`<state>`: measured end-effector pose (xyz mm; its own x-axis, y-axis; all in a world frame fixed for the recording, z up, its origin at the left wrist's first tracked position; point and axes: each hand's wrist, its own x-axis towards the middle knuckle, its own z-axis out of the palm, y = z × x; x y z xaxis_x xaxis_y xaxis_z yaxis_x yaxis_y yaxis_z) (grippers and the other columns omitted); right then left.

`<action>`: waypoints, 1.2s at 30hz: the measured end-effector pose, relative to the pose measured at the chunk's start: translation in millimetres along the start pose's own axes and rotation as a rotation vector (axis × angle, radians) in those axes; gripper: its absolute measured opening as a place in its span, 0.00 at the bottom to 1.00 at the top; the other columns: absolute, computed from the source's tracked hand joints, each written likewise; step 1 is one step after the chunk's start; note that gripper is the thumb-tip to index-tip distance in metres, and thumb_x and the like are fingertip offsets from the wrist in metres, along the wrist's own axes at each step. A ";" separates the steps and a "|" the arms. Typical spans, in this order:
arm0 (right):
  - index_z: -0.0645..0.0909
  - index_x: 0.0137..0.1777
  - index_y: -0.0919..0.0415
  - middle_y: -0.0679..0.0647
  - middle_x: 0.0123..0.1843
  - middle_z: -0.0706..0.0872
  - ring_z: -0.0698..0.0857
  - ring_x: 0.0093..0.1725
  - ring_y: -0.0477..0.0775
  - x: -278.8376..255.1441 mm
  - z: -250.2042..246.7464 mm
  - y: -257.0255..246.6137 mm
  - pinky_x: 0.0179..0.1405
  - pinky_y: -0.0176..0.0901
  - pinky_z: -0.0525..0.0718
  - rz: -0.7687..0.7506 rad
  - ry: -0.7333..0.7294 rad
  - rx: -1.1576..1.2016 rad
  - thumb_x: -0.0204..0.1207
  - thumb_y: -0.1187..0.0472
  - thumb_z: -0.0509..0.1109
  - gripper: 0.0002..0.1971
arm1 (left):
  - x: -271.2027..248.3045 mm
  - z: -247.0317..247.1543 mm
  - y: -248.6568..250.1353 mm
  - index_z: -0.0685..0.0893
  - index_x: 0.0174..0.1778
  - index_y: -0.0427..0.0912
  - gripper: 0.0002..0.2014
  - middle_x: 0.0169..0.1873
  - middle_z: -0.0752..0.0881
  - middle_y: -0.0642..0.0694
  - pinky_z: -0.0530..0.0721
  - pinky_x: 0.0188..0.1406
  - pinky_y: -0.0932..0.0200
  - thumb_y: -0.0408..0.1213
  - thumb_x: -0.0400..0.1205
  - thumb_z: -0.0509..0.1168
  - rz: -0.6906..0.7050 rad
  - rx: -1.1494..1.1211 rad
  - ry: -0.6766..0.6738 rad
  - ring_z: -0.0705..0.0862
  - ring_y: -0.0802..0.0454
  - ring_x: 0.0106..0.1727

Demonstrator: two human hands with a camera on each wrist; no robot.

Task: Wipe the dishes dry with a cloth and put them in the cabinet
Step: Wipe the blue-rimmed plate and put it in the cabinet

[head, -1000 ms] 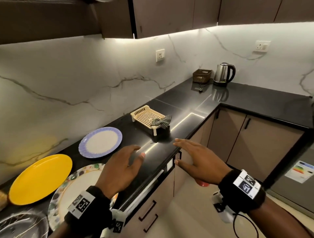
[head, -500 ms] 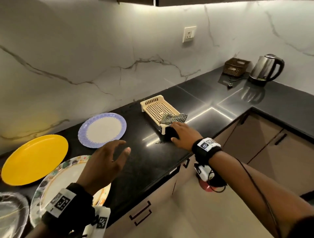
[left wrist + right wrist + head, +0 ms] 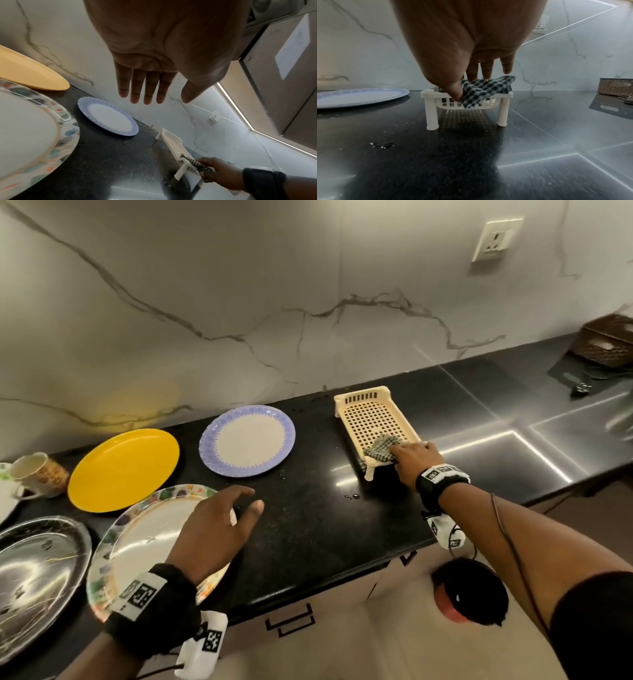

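Fingers (image 3: 238, 494) of the left hand (image 3: 212, 532) are held straight and loose above the patterned plate (image 3: 137, 542) at the counter's near edge, with nothing gripped. Farther out, the checked cloth (image 3: 380, 449) is pinched between thumb and fingers of the right hand (image 3: 416, 462) at the near end of the cream rack (image 3: 371, 416), over whose rim it is draped. The cloth is best lifted straight up, so that the light rack is not dragged, and then gathered into the palm before a plate is wiped. Water drops (image 3: 352, 496) are seen on the black counter (image 3: 308, 535). Beyond, a yellow plate (image 3: 123, 469) and a blue-rimmed plate (image 3: 246, 440) are laid flat. The counter is backed by a marble wall (image 3: 239, 302) with a socket (image 3: 496, 237).
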<state>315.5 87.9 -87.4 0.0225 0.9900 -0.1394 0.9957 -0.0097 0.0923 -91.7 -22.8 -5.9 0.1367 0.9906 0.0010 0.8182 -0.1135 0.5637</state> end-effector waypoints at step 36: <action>0.82 0.77 0.48 0.41 0.63 0.88 0.86 0.60 0.41 -89.6 -68.6 -99.5 0.62 0.44 0.89 -0.136 0.289 0.842 0.87 0.56 0.70 0.19 | 207.6 113.5 -132.3 0.75 0.47 0.42 0.07 0.40 0.80 0.41 0.81 0.49 0.48 0.37 0.88 0.64 -0.622 -0.604 -0.091 0.84 0.35 0.48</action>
<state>208.2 9.9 -16.5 -0.0107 0.9859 0.1672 0.7270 0.1225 -0.6756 -108.1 189.3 -174.0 -0.1710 0.8465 -0.5042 0.3264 0.5315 0.7817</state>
